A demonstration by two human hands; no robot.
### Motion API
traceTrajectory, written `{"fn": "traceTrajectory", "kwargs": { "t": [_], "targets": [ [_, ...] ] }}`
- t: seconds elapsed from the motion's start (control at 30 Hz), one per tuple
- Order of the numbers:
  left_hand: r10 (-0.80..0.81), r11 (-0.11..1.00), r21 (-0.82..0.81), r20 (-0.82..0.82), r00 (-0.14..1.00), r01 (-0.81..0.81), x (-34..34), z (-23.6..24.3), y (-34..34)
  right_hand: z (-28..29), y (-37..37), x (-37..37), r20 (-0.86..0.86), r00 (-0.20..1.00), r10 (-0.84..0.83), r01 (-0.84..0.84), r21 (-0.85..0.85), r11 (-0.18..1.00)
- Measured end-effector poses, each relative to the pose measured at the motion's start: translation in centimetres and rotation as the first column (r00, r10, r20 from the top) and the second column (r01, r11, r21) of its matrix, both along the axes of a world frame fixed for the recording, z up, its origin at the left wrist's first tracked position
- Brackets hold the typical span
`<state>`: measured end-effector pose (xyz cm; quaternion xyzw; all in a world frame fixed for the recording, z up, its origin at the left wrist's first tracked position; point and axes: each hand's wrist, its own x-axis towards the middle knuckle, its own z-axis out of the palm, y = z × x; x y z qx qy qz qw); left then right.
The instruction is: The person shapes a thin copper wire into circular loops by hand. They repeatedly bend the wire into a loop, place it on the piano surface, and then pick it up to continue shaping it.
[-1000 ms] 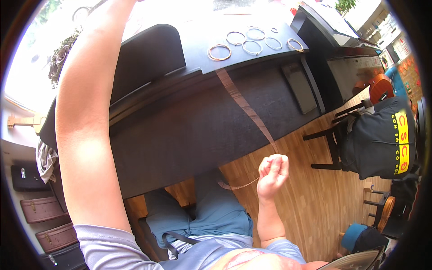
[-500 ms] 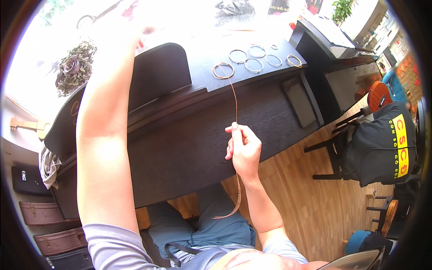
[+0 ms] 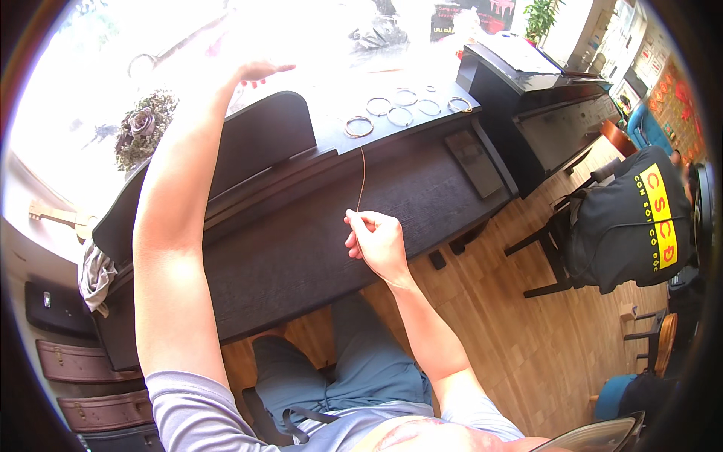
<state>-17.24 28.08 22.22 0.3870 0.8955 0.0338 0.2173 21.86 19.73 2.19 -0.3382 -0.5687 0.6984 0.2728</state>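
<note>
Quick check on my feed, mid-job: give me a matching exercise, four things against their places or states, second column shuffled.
Things:
1. Right hand
2. Left hand
3. Wire coils
4. Flowers

Places or states:
A. Grouped on the dark ledge
B. Nearest the picture's left edge of the four
C. Pinching a thin copper-coloured string
D. In the picture, just above the top edge of the upright black panel, against bright glare

Pairs: 1-C; 2-D; 3-A; 4-B
</note>
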Motion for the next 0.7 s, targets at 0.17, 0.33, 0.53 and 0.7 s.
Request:
{"fn": "traceTrajectory", "kwargs": {
  "t": [0.17, 0.33, 0.53, 0.7],
  "targets": [
    [-0.063, 0.987, -0.146, 0.006, 0.998, 0.063, 2.1, -0.9, 0.1, -1.1, 0.4, 0.1, 0.008, 1.0, -0.023, 0.022, 0.075, 0.997],
    [-0.035, 0.998, -0.056, -0.045, 0.998, 0.033, -2.0, -1.3, -2.1, -1.1, 0.3, -0.1, -0.001, 1.0, 0.017, -0.017, 0.08, 0.997],
    [-0.004, 0.994, 0.109, -0.083, 0.997, 0.013, -6.4, -2.6, -2.1, -1.5, 0.4, 0.2, -0.017, 1.0, -0.006, 0.007, 0.047, 0.999],
    [0.024, 0.973, 0.23, -0.102, 0.995, 0.0, -8.7, -3.4, -2.6, -1.7, 0.7, 0.5, -0.014, 1.0, -0.014, 0.014, 0.036, 0.999]
  ]
}}
